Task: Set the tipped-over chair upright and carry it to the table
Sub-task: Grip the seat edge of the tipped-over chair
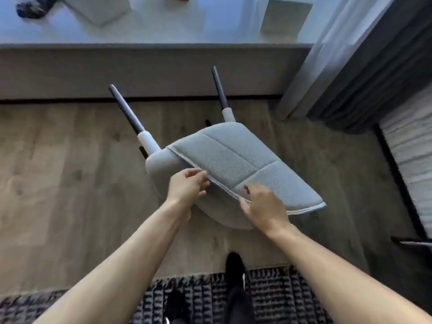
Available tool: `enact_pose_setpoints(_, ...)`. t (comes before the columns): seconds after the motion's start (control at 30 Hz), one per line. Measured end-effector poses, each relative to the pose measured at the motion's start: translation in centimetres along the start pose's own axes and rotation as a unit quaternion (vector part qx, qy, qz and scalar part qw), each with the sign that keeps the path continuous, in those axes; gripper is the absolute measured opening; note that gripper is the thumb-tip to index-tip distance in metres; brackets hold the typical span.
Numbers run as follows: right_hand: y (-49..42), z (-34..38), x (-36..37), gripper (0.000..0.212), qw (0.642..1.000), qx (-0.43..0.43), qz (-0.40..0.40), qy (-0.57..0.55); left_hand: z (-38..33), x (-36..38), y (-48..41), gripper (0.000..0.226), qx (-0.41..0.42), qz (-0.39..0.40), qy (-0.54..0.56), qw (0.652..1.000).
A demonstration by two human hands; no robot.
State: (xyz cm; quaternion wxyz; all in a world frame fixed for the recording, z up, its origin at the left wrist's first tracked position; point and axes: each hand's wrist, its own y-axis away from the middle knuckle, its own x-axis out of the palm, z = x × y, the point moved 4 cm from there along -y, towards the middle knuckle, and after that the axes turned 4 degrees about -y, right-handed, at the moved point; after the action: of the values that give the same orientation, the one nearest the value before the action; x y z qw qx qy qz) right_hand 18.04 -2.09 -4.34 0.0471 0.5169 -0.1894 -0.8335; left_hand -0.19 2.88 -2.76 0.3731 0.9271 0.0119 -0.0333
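A grey upholstered chair (238, 157) is tilted over the wooden floor, its quilted seat facing up toward me and two dark legs pointing away to the far side. My left hand (188, 185) grips the near piped edge of the seat on the left. My right hand (261, 206) grips the same edge further right, thumb on top of the cushion. The chair's backrest curves down below my hands and is mostly hidden. No table is clearly in view.
A long low grey ledge (140, 71) runs across behind the chair, with a pale surface holding flat boxes above it. Curtains (350, 54) hang at the right. A dark patterned rug (268, 295) lies under my feet.
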Motion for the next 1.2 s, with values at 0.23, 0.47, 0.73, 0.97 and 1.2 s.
enact_pose_setpoints(0.23, -6.4, -5.7, 9.0, 0.089, 0.975, -0.047, 0.040, 0.213, 9.6, 6.9, -10.6, 0.041, -0.167, -0.038, 0.104, 0.980)
enact_pose_setpoints(0.47, -6.7, -8.8, 9.4, 0.082, 0.982, -0.088, -0.035, 0.164, 12.4, 12.7, -11.1, 0.045, -0.203, 0.182, 0.329, 0.904)
enact_pose_setpoints(0.73, -6.0, -11.6, 8.8, 0.062, 0.980, -0.094, -0.087, 0.151, 13.3, 14.5, -11.7, 0.038, -0.161, 0.085, 0.310, 0.933)
enact_pose_setpoints(0.97, -6.8, -10.8, 8.9, 0.051, 0.972, -0.115, -0.071, 0.192, 13.3, 13.7, -12.0, 0.035, -0.134, 0.034, 0.246, 0.959)
enact_pose_setpoints(1.2, -6.5, -8.8, 7.0, 0.063, 0.962, -0.149, -0.063, 0.219, 11.9, 12.6, -11.6, 0.031, -0.134, 0.032, 0.251, 0.958)
